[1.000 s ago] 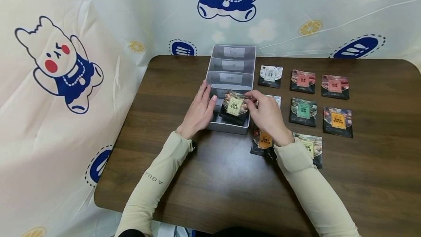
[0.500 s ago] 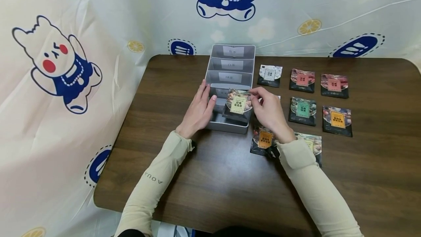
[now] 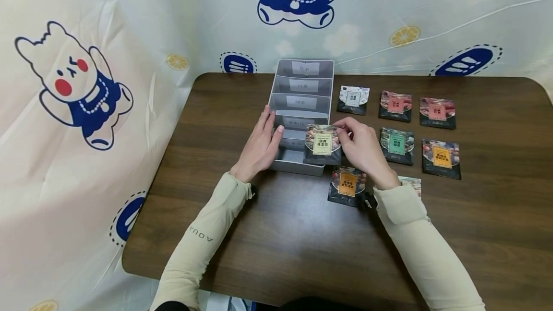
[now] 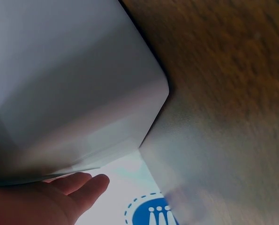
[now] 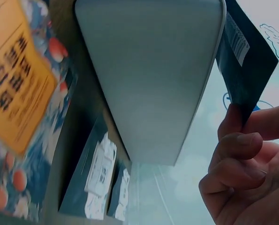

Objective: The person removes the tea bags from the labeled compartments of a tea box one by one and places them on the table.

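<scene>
My right hand (image 3: 364, 150) pinches the top right corner of a tea sachet (image 3: 322, 144) with a yellow-green label. The sachet hangs over the front right edge of a long grey divided box (image 3: 298, 168). Its dark back, with a barcode, shows in the right wrist view beside the box's wall. On the other side, my left hand (image 3: 258, 149) rests against the box's left wall with straight fingers. The left wrist view shows mostly that wall (image 4: 83, 84) and a few fingertips. White paper labels mark the box's compartments.
Right of the box lie more sachets: a white one (image 3: 353, 100), two red (image 3: 395, 106), a green (image 3: 396, 146), two orange (image 3: 347, 185) and a yellow-green one (image 3: 412, 184) partly under the right sleeve. Another white sachet (image 5: 101, 176) is hidden by the right hand in the head view.
My right hand has lifted the yellow-green sachet out of the box's front part and carried it to the right, over the rim. The left hand has stayed in place.
</scene>
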### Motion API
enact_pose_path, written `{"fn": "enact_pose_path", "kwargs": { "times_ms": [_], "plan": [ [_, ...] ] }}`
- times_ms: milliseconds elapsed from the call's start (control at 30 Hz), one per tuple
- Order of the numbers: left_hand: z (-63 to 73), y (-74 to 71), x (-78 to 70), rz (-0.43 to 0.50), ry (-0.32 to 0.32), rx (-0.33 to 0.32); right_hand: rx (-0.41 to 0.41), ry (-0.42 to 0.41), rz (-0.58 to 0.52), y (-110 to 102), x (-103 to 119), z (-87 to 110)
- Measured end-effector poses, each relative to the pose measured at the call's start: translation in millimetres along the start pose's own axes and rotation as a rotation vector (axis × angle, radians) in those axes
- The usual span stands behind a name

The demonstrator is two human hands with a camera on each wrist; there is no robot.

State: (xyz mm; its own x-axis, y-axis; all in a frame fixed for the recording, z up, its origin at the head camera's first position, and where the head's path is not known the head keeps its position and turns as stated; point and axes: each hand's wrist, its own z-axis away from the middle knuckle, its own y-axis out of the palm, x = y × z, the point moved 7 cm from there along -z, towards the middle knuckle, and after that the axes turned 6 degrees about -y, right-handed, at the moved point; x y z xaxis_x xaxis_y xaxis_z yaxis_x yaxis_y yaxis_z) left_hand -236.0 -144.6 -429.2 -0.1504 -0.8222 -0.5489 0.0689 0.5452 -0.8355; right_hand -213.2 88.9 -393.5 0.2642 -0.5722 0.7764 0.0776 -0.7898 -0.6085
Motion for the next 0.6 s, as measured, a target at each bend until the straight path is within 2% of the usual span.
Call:
{"fn": "enact_pose_path", "kwargs": {
  "times_ms": [600],
  "plan": [
    [-0.8, 0.3, -1.1, 0.005, 0.002, -0.001, 0.082, 0.043, 0.062, -20, -19, 13.7]
  ]
}}
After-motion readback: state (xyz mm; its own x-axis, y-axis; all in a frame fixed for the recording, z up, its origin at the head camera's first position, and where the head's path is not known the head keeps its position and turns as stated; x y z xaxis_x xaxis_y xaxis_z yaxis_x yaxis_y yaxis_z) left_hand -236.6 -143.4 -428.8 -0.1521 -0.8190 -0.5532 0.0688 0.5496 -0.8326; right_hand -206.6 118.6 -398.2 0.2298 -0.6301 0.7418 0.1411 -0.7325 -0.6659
